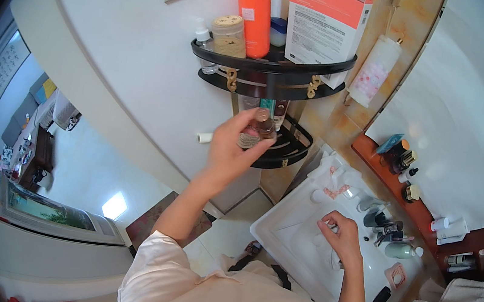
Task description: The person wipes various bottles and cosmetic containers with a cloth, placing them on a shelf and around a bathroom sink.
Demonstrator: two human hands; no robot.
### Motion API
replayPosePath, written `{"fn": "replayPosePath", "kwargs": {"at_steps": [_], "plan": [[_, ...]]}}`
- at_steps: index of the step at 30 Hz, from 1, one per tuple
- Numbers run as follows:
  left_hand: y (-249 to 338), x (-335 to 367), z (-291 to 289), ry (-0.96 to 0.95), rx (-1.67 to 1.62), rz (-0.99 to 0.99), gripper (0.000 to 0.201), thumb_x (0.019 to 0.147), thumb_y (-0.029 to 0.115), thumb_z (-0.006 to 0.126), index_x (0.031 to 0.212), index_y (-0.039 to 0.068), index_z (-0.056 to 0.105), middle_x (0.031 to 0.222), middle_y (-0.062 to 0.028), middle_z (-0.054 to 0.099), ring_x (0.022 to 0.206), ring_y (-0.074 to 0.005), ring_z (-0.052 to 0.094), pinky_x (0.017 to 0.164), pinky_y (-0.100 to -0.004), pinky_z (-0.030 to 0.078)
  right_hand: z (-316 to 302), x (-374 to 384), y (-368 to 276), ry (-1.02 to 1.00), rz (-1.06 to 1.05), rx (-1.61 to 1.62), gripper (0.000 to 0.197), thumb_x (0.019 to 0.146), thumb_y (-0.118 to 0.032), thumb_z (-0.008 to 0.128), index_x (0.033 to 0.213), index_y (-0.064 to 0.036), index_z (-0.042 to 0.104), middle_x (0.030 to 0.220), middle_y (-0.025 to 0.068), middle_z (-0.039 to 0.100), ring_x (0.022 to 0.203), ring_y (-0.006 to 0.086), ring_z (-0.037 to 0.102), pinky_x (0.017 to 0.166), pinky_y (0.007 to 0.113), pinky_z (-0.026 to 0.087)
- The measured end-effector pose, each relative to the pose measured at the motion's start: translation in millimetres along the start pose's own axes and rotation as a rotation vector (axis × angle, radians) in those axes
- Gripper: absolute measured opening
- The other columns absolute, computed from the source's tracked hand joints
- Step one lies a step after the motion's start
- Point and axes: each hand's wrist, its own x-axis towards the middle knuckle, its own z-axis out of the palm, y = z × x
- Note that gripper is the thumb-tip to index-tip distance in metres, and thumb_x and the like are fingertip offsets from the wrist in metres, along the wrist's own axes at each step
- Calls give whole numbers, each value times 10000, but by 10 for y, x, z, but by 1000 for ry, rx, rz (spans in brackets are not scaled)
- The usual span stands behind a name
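Note:
My left hand point(232, 147) is raised before the lower tier of a black corner shelf point(270, 76). Its thumb and fingers close round a small clear bottle point(266, 128) with a brownish-pink cap. Part of that bottle is hidden by the fingers, and tubes point(281, 112) stand just behind it. Over the white washbasin point(271, 228) hangs my right hand point(343, 239), thumb and fingertips drawn together. Something pale shows at those fingertips, but I cannot tell whether it is held or lies behind them.
On the shelf's top tier stand an orange pump bottle point(253, 21), a lidded jar point(229, 36), a small clear pump bottle point(205, 39) and a white-and-coral box point(324, 30). A wooden ledge point(423, 211) below the mirror carries small bottles. A green bottle point(401, 251) sits by the faucet.

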Motion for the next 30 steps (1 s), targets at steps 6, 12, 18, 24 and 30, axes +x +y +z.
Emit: {"fn": "replayPosePath", "kwargs": {"at_steps": [6, 12, 18, 24, 30], "plan": [[539, 523, -631, 161, -190, 144, 382, 787, 5, 732, 1130, -13, 565, 1045, -57, 627, 930, -138, 641, 820, -295, 538, 74, 63, -85, -66, -6, 37, 194, 808, -198, 716, 863, -25, 648, 706, 105, 631, 563, 194, 552, 549, 306, 443], [550, 1447, -666, 1, 186, 116, 530, 725, 41, 751, 1205, 24, 526, 920, -85, 658, 837, -167, 655, 764, -294, 532, 145, 77, -131, -105, -68, 55, 170, 810, -173, 714, 864, -25, 652, 718, 74, 642, 559, 160, 532, 538, 286, 427], [345, 1843, -566, -226, 489, 110, 408, 691, 82, 762, 1055, 8, 593, 859, -117, 672, 829, -235, 656, 770, -337, 510, 118, -3, -63, -47, -115, 33, 163, 812, -170, 712, 863, -26, 656, 721, 65, 638, 560, 147, 512, 542, 275, 416], [272, 1914, -473, -300, 710, 107, 316, 662, 131, 768, 886, -15, 598, 809, -168, 652, 761, -318, 628, 698, -378, 486, -136, 403, -576, -82, -122, 124, 215, 827, -214, 695, 864, -10, 638, 742, 111, 647, 580, 208, 569, 564, 321, 446], [209, 1925, -376, -326, 834, 186, 265, 625, 106, 759, 819, -11, 620, 780, -182, 654, 769, -341, 641, 692, -403, 497, 148, 540, -562, -111, -283, 147, 169, 847, -168, 681, 861, -5, 643, 754, 43, 624, 665, 107, 542, 603, 266, 429]]}}
